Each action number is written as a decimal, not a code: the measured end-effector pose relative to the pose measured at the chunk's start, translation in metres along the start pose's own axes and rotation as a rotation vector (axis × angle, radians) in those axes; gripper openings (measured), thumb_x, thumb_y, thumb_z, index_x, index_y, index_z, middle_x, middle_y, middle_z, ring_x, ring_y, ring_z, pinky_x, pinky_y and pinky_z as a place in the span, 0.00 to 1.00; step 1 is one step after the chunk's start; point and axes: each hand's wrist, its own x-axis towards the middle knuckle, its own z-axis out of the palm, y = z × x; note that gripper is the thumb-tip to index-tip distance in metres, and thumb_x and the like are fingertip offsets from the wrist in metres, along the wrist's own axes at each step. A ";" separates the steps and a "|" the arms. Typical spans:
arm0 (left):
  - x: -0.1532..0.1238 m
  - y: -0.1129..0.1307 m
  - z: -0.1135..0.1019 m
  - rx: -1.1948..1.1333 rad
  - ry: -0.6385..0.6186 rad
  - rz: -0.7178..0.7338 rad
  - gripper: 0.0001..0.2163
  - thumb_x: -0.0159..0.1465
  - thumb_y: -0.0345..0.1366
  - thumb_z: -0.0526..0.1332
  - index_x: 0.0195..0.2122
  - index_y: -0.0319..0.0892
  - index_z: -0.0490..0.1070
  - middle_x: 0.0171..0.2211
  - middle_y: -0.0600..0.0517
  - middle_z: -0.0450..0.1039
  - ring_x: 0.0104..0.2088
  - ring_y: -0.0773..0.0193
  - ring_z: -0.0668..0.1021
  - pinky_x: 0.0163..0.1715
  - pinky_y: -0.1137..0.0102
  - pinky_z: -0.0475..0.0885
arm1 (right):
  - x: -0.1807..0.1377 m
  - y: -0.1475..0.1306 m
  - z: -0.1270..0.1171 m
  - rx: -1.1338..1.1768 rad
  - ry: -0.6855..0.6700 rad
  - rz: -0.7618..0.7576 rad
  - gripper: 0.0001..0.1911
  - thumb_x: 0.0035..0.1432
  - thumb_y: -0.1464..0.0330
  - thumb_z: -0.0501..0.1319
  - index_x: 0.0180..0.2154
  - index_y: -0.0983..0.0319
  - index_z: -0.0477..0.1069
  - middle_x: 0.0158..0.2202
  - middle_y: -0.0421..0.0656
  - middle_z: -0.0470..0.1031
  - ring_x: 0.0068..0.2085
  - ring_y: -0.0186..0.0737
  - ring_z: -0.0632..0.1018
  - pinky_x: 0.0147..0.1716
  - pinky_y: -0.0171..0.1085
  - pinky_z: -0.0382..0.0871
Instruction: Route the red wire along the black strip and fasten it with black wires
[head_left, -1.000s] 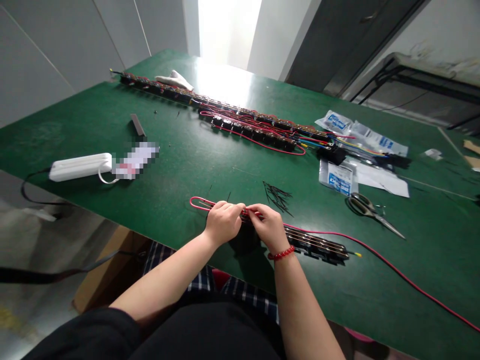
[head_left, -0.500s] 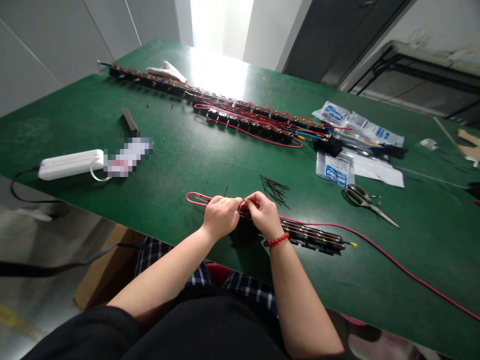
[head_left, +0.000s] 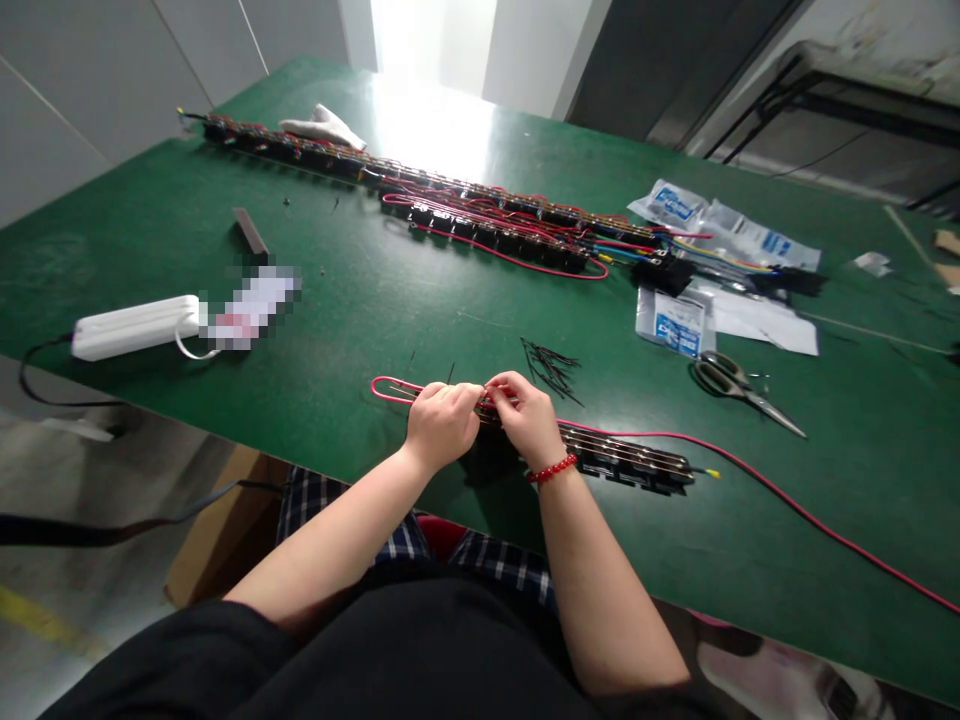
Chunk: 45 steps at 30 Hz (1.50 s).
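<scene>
My left hand (head_left: 444, 424) is closed over the left part of a long black strip (head_left: 630, 456) lined with thin metal rods. Fingertips of my right hand (head_left: 525, 415) are pinched together beside the left thumb, close above the strip. Whatever small piece lies between the fingertips is hidden. A red wire (head_left: 720, 449) runs along the strip, loops back past its left end and trails off to the right. Just beyond the hands is a loose pile of thin black strips (head_left: 551, 368) that look like cable ties. One thin black end (head_left: 451, 373) sticks up behind my left hand.
Farther back on the green table (head_left: 337, 330) lie long wired black strips (head_left: 487, 238). Scissors (head_left: 742, 390) and printed plastic bags (head_left: 679, 325) are at the right. A white power strip (head_left: 135, 327) sits at the left, a white glove (head_left: 324, 127) at the back.
The view has shifted slightly. Both hands stay at the same spot on the strip, fingertips still together, with only slight finger movement.
</scene>
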 end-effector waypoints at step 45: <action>-0.001 -0.002 0.000 -0.044 0.008 0.021 0.08 0.62 0.30 0.55 0.40 0.44 0.71 0.37 0.51 0.79 0.37 0.61 0.79 0.45 0.64 0.68 | 0.001 -0.010 0.010 0.063 0.104 -0.038 0.06 0.59 0.67 0.56 0.29 0.60 0.67 0.31 0.43 0.73 0.36 0.40 0.74 0.38 0.40 0.71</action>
